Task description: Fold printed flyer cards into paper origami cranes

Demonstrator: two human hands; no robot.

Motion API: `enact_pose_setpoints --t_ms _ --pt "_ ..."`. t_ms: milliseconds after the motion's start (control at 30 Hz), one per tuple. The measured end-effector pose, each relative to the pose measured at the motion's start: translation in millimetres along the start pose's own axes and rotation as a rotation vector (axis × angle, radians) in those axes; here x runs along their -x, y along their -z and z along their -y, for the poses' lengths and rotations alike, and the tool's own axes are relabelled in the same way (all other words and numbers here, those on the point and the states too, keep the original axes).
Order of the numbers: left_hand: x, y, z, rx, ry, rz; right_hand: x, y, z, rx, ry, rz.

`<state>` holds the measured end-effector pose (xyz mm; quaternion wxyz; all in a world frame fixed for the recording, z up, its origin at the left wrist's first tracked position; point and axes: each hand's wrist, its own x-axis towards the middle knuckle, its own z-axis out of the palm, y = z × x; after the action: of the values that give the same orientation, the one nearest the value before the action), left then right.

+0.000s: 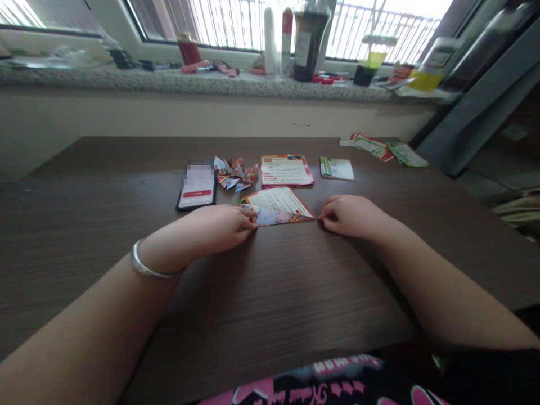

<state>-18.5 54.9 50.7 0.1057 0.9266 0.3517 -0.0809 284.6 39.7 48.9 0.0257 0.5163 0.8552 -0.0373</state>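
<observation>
A printed paper sheet (274, 201) lies on the table between my hands, its near edge folded up so a picture side shows along the front. My left hand (221, 225), with a silver bangle at the wrist, grips the sheet's left end, fingers bent together over the fold. At the sheet's right corner, my right hand (352, 216) pinches the pointed tip between thumb and forefinger. Just behind sits a stack of similar printed sheets (286, 170). Left of that stack is a folded paper piece (237, 173) with several points.
A phone (197, 187) with a lit screen lies by my left hand. Small green-edged cards (336, 168) rest behind my right hand, and more leaflets (371, 147) lie at the table's (270, 292) far right. Bottles (310, 45) stand on the stone windowsill (253, 85).
</observation>
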Motion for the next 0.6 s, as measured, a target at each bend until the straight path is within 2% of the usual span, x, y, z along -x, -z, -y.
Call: enact_pose_setpoints --t_ms 100,200,300,400,500,600 --pt "-0.5 0.8 -2.4 0.008 0.043 -0.029 -5.2 -6.4 -9.6 -0.062 0.022 -0.041" --pt "-2.5 0.3 -7.1 -0.043 0.093 -0.086 -11.7 -16.6 -14.9 -0.125 -0.046 -0.15" --pt "-7.0 -3.9 -14.1 -0.178 0.064 -0.161 -15.7 -25.3 -12.9 -0.226 -0.077 -0.28" --pt "-11.9 -10.2 -21.8 -0.281 0.12 -0.246 -16.4 -29.2 -6.1 -0.302 0.014 -0.411" --pt "-14.7 -16.3 -26.6 -0.318 0.115 -0.328 -15.6 -28.6 0.4 -0.321 0.122 -0.531" --pt "-15.3 -20.9 -27.7 -0.313 0.098 -0.365 -14.6 -25.8 4.3 -0.314 0.187 -0.581"
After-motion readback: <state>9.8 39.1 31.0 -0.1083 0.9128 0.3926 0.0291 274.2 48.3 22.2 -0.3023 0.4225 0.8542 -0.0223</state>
